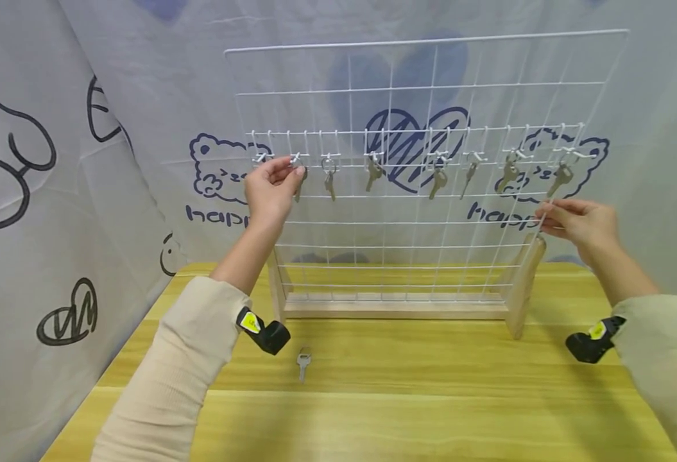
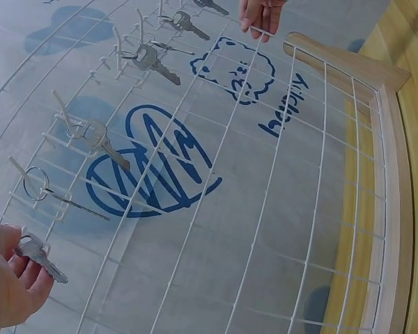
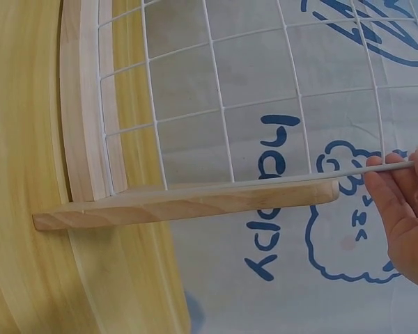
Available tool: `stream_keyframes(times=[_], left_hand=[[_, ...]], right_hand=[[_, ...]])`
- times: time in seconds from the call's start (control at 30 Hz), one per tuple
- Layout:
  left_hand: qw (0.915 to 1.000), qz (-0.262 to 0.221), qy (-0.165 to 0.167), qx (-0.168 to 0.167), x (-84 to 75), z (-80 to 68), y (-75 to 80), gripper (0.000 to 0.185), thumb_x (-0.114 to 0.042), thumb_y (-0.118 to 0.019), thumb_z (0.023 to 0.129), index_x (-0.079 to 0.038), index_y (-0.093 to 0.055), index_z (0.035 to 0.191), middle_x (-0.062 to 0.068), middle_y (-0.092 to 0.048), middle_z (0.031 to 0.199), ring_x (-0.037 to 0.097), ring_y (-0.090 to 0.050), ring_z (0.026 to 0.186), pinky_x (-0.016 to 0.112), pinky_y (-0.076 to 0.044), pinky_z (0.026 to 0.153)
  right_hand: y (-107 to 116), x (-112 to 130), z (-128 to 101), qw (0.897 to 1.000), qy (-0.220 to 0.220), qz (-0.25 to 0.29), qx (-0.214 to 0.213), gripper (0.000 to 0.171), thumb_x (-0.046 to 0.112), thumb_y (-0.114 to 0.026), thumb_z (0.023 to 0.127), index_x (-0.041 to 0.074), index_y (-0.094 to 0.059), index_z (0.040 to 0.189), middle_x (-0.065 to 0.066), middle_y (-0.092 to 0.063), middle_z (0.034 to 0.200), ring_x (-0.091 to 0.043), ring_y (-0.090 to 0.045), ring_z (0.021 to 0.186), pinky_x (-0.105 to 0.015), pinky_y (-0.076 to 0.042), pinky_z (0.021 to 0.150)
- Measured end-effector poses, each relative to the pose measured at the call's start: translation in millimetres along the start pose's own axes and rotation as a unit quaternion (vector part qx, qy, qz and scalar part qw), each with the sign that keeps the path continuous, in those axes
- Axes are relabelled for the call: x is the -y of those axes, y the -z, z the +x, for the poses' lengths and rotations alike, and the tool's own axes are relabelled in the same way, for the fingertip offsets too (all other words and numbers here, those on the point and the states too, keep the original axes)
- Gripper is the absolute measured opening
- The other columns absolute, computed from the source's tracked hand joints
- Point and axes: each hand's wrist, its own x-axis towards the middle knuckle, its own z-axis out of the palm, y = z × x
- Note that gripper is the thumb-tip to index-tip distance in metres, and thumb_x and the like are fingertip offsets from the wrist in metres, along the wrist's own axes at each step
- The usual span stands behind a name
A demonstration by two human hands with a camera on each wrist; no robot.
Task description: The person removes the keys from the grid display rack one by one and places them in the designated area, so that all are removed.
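Your left hand (image 1: pixel 269 192) pinches a key (image 2: pixel 40 259) at a hook, upper left of the wire grid (image 1: pixel 425 192). Your right hand (image 1: pixel 581 224) grips the grid's right edge. Another key (image 1: pixel 303 363) lies on the desk (image 1: pixel 407 391), lower centre; five more hang along the row.

Cream sleeves (image 1: pixel 188 359) (black wrist cameras (image 1: pixel 265 333))

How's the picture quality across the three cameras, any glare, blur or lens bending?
Head view: even, soft light, sharp, no glare; the rack top wire bows slightly and the table shows only faint shadows. Left wrist view: strong fisheye curves the grid wires; the key in the left hand stays clear. Right wrist view: the wooden base bends into an arc; the right hand is slightly soft.
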Motion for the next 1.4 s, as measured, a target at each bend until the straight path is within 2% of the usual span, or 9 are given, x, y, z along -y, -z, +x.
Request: stream_keyframes(times=[0.07,0.1,0.2,0.37,0.47,0.57,0.77,1.03,1.4], left_hand=[[1.0,0.008,0.003,-0.001,-0.3,0.6,-0.4,0.03,-0.003,-0.065,0.085,0.004,-0.06,0.114,0.02,-0.064,0.112,0.002,-0.056,0.077,0.014,-0.055,0.077],[0.9999,0.012,0.004,-0.002,-0.6,0.8,-0.6,0.03,-0.003,-0.065,0.085,0.004,-0.06,0.114,0.019,-0.064,0.112,0.003,-0.056,0.078,0.015,-0.055,0.079],[0.9999,0.011,0.005,-0.005,-1.2,1.5,-0.3,0.029,-0.002,-0.064,0.085,0.004,-0.061,0.113,0.019,-0.065,0.112,0.005,-0.057,0.08,0.016,-0.055,0.081],[0.9998,0.002,0.012,-0.014,-1.6,1.9,3.3,0.024,-0.003,-0.065,0.085,0.004,-0.063,0.107,0.019,-0.066,0.108,0.002,-0.058,0.074,0.016,-0.056,0.076],[0.9997,0.002,0.015,-0.019,-3.4,2.2,5.4,0.02,-0.004,-0.065,0.085,0.004,-0.065,0.104,0.018,-0.067,0.106,0.003,-0.059,0.073,0.017,-0.057,0.075],[0.9995,-0.002,0.024,-0.021,-6.4,1.9,7.1,0.019,-0.006,-0.066,0.085,0.003,-0.066,0.101,0.017,-0.068,0.105,0.006,-0.062,0.074,0.018,-0.057,0.075],[0.999,-0.002,0.04,-0.02,-9.9,-0.3,11.4,0.02,-0.007,-0.067,0.084,0.002,-0.068,0.101,0.017,-0.068,0.106,0.005,-0.063,0.068,0.017,-0.057,0.073],[0.9994,0.004,0.034,-0.003,-11.7,-5.3,16.8,0.022,-0.008,-0.066,0.085,0.004,-0.067,0.103,0.019,-0.068,0.107,0.001,-0.061,0.06,0.014,-0.057,0.067],[0.9981,-0.054,0.028,-0.01,-13.2,-13.5,18.1,0.02,-0.006,-0.067,0.084,0.006,-0.067,0.1,0.0,-0.067,0.074,0.004,-0.061,0.058,0.014,-0.057,0.063]], right_hand=[[8.9,-13.8,15.5,1.0,0.0,-0.006,0.002,0.009,0.021,-0.067,0.082,0.021,-0.072,0.09,0.013,-0.071,0.072,-0.005,-0.068,0.069,-0.023,-0.059,0.065],[16.6,-24.4,26.2,1.0,0.015,0.015,0.021,0.013,0.02,-0.069,0.08,0.019,-0.072,0.093,0.009,-0.072,0.074,-0.009,-0.069,0.07,-0.025,-0.06,0.063],[23.4,-34.2,37.0,1.0,0.015,0.007,0.024,0.025,0.022,-0.071,0.078,0.015,-0.071,0.102,0.009,-0.072,0.077,-0.011,-0.07,0.073,-0.028,-0.06,0.066],[2.9,-8.3,8.8,1.0,-0.001,-0.016,0.002,0.006,0.021,-0.067,0.082,0.023,-0.072,0.085,0.014,-0.07,0.071,-0.004,-0.068,0.068,-0.02,-0.059,0.064],[-9.1,8.7,-10.1,1.0,0.001,0.01,0.003,0.013,0.019,-0.065,0.083,0.026,-0.069,0.073,0.015,-0.069,0.066,-0.001,-0.066,0.063,-0.016,-0.057,0.059],[-14.6,17.9,-20.2,1.0,0.002,0.023,0.001,0.013,0.018,-0.065,0.083,0.025,-0.069,0.072,0.015,-0.068,0.065,0.0,-0.065,0.061,-0.014,-0.057,0.059],[-15.0,17.6,-21.0,1.0,0.005,0.006,0.002,0.008,0.023,-0.067,0.08,0.026,-0.068,0.073,0.016,-0.068,0.066,0.001,-0.066,0.063,-0.014,-0.057,0.06],[-14.2,16.6,-20.1,1.0,0.009,0.0,0.004,0.011,0.022,-0.065,0.083,0.027,-0.068,0.073,0.016,-0.068,0.066,0.001,-0.065,0.063,-0.013,-0.056,0.06],[-13.1,15.9,-20.4,1.0,0.005,-0.005,0.0,0.01,0.023,-0.066,0.082,0.027,-0.069,0.074,0.016,-0.068,0.066,0.001,-0.065,0.063,-0.014,-0.057,0.061]])
